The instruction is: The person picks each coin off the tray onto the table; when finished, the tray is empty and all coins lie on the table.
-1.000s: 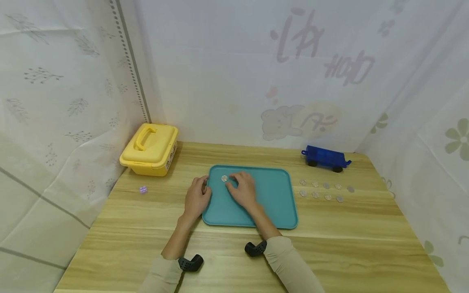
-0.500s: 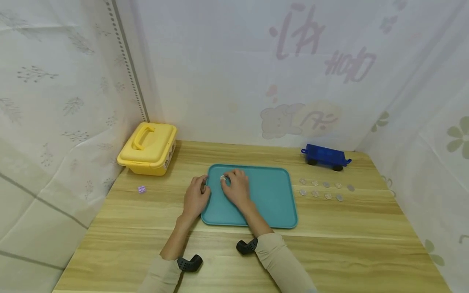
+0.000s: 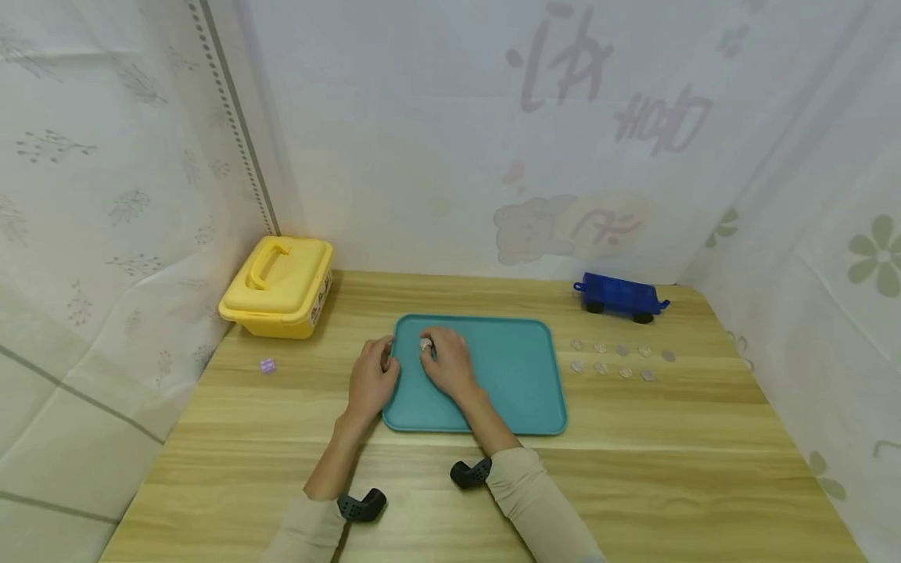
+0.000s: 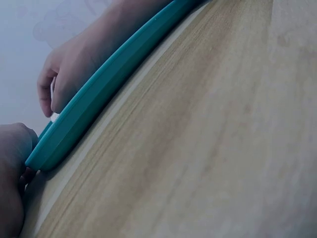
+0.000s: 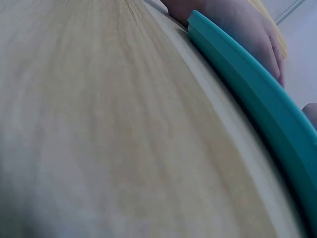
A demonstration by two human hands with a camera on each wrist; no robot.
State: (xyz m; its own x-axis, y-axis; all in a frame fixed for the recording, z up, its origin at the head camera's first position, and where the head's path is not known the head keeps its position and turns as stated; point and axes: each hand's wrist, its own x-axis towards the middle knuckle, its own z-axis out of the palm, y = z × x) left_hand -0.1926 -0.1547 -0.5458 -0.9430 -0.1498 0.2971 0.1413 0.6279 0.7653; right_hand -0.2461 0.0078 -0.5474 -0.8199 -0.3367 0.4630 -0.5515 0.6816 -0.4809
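A teal tray (image 3: 493, 375) lies on the wooden table in the head view. At its left edge is my left hand (image 3: 371, 378), thumb and fingers gripping the rim; the left wrist view has that hand (image 4: 11, 173) at the tray's corner. Over the tray's upper left part, my right hand (image 3: 450, 361) pinches a small silvery coin (image 3: 425, 344) between thumb and fingertips. The left wrist view shows a whitish bit of it (image 4: 54, 117) at the fingertips. In the right wrist view the tray wall (image 5: 247, 74) hides part of the hands.
Two rows of several coins (image 3: 601, 367) lie right of the tray. Behind them stands a blue toy wagon (image 3: 619, 295). At the back left is a yellow lidded box (image 3: 278, 285) with a handle, and a small purple toy brick (image 3: 267, 366) lies in front of it.
My right hand has moved left to the coin lying on the tray and closed its thumb and fingertips on it. My left hand stays at the tray's edge. The head view shifts slightly.
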